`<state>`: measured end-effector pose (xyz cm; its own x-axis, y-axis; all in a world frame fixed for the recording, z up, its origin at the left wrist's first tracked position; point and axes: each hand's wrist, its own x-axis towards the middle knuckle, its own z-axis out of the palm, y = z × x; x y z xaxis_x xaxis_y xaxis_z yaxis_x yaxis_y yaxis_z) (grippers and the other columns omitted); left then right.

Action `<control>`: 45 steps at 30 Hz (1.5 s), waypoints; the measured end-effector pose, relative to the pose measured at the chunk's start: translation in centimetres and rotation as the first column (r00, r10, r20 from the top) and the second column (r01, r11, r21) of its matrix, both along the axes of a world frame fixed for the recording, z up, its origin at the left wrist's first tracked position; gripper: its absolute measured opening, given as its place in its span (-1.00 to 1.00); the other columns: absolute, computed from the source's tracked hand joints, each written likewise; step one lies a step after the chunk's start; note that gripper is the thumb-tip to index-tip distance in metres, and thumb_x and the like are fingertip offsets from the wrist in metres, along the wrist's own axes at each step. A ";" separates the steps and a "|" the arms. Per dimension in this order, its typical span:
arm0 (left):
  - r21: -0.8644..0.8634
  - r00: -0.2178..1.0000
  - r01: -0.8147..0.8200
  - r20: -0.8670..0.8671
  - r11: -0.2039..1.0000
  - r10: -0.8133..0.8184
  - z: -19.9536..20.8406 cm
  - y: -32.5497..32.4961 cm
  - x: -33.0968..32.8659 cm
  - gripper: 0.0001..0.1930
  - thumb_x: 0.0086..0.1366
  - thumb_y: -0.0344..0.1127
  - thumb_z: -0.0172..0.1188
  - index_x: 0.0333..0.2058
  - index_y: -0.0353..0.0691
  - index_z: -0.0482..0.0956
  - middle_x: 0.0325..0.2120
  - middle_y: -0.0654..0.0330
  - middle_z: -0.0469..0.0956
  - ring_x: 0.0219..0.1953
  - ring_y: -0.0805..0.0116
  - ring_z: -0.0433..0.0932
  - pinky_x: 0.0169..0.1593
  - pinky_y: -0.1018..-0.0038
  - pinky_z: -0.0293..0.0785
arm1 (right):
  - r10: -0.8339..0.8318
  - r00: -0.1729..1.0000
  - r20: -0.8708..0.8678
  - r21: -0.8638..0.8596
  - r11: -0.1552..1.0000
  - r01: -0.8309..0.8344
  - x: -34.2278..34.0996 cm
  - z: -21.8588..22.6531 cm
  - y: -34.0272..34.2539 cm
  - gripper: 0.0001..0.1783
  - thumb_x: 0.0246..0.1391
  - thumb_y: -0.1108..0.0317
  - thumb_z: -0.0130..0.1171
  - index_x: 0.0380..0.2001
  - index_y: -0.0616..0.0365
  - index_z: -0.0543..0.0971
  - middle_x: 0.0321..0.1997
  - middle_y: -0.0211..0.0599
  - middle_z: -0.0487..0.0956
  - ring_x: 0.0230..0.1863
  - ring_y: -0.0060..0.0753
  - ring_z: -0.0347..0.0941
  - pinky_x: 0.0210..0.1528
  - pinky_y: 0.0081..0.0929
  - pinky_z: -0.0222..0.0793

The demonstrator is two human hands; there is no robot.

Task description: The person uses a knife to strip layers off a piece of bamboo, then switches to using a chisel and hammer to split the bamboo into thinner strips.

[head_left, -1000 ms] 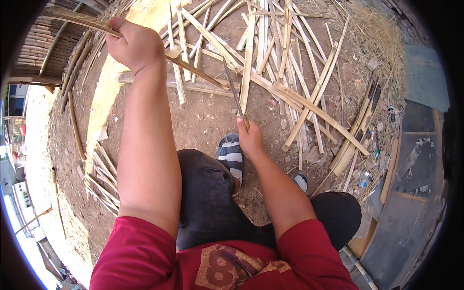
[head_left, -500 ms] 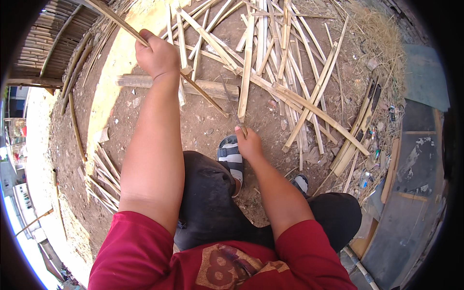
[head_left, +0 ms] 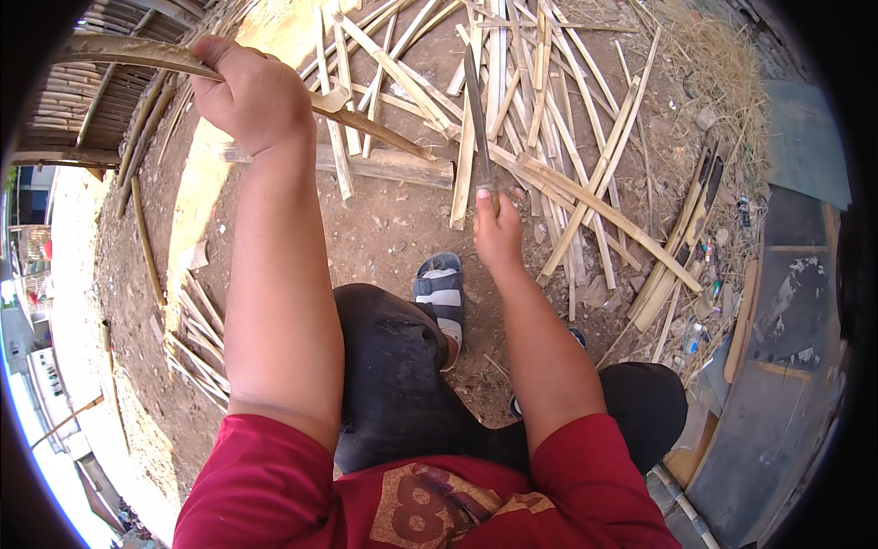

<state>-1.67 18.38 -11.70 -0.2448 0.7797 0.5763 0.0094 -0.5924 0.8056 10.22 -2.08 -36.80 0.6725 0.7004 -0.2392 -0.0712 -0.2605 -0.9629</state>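
My left hand [head_left: 259, 102] is raised at the upper left, its fingers wrapped round a long split bamboo strip [head_left: 380, 134]. The strip runs from the upper left edge, past my wrist, down to the right over the ground. A thin curled shaving [head_left: 331, 99] stands up from it beside my wrist. Lower and to the right, my right hand [head_left: 499, 236] grips the handle of a long-bladed knife [head_left: 476, 114]. Its dark blade points away from me, over the scattered strips and apart from the bamboo in my left hand.
A pile of split bamboo strips [head_left: 466, 169] covers the ground ahead. A round log [head_left: 384, 167] lies beneath the held strip. More strips [head_left: 194, 339] lie at the left, dark-edged pieces [head_left: 672, 265] at the right. Grey panels [head_left: 777, 311] line the right side.
My left hand has moved left and slightly nearer with the bamboo strip, which now lies flatter. My right hand has moved up and right, and the knife blade now points farther forward.
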 end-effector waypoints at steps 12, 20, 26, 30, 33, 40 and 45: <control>-0.137 0.998 -0.058 0.026 0.989 0.062 -1.9 1.4 0.0 -0.51 0.60 0.03 -0.20 -0.44 -0.24 0.27 -0.59 0.28 0.31 -0.50 0.44 0.24 -0.31 0.43 0.28 | 0.249 0.938 0.242 -0.412 0.901 -0.133 -3.9 -4.1 -2.7 -0.49 0.30 -0.08 0.09 -0.21 0.25 0.59 -0.33 0.23 0.63 -0.17 0.34 0.59 -0.15 0.07 0.45; -0.086 0.995 -0.098 -0.020 0.991 0.097 -1.9 1.3 0.3 -0.52 0.60 0.01 -0.20 -0.43 -0.25 0.27 -0.58 0.28 0.32 -0.48 0.44 0.25 -0.31 0.42 0.28 | 0.069 0.974 0.215 -0.055 0.997 -0.059 -2.9 1.2 -0.7 -0.48 0.30 -0.08 0.09 -0.27 0.27 0.59 -0.30 0.23 0.63 -0.19 0.36 0.57 -0.16 0.07 0.45; -0.138 0.997 -0.067 0.012 0.988 0.070 -1.2 0.9 0.1 -0.53 0.60 -0.02 -0.20 -0.41 -0.27 0.32 -0.57 0.29 0.33 -0.48 0.45 0.25 -0.31 0.43 0.28 | 0.283 0.938 0.198 -0.448 0.878 -0.170 -2.2 -2.6 -1.9 -0.42 0.30 -0.11 0.05 -0.25 0.31 0.59 -0.25 0.31 0.63 -0.13 0.41 0.56 -0.08 0.08 0.45; -0.075 0.999 -0.046 0.022 0.996 0.048 -0.4 0.7 0.1 -0.53 0.60 -0.02 -0.18 -0.40 -0.29 0.34 -0.58 0.28 0.34 -0.46 0.43 0.25 -0.28 0.42 0.29 | 0.174 0.969 0.174 -0.364 0.926 -0.101 -2.5 -1.9 -1.9 -0.41 0.30 -0.12 0.05 -0.24 0.32 0.59 -0.24 0.33 0.62 -0.11 0.42 0.56 -0.06 0.10 0.44; -0.083 0.997 -0.071 -0.022 0.994 0.070 -0.4 0.1 0.4 -0.53 0.60 -0.03 -0.17 -0.40 -0.31 0.35 -0.57 0.26 0.35 -0.45 0.42 0.25 -0.26 0.40 0.30 | 0.105 0.979 0.177 -0.243 0.968 -0.060 -1.9 0.2 -1.2 -0.40 0.30 -0.13 0.05 -0.21 0.33 0.58 -0.25 0.34 0.62 -0.11 0.42 0.56 -0.06 0.11 0.43; -0.127 0.996 -0.094 -0.014 0.987 0.093 -1.3 1.0 0.1 -0.54 0.58 -0.04 -0.13 -0.43 -0.30 0.35 -0.59 0.26 0.36 -0.47 0.41 0.29 -0.29 0.38 0.31 | 0.395 0.908 0.143 -0.550 0.794 -0.259 -3.7 -3.0 -3.2 -0.39 0.30 -0.16 0.03 -0.13 0.29 0.57 -0.20 0.36 0.61 -0.07 0.39 0.54 -0.01 0.13 0.42; -0.142 0.951 -0.221 -0.251 0.965 0.181 -5.1 1.0 1.1 -0.57 0.56 -0.08 -0.10 -0.42 -0.29 0.41 -0.64 0.27 0.36 -0.53 0.46 0.29 -0.38 0.42 0.27 | 0.283 0.949 0.138 -0.363 0.906 -0.217 -4.8 -3.7 -3.6 -0.43 0.30 -0.14 0.06 -0.18 0.25 0.59 -0.23 0.23 0.63 -0.10 0.30 0.58 -0.06 0.06 0.44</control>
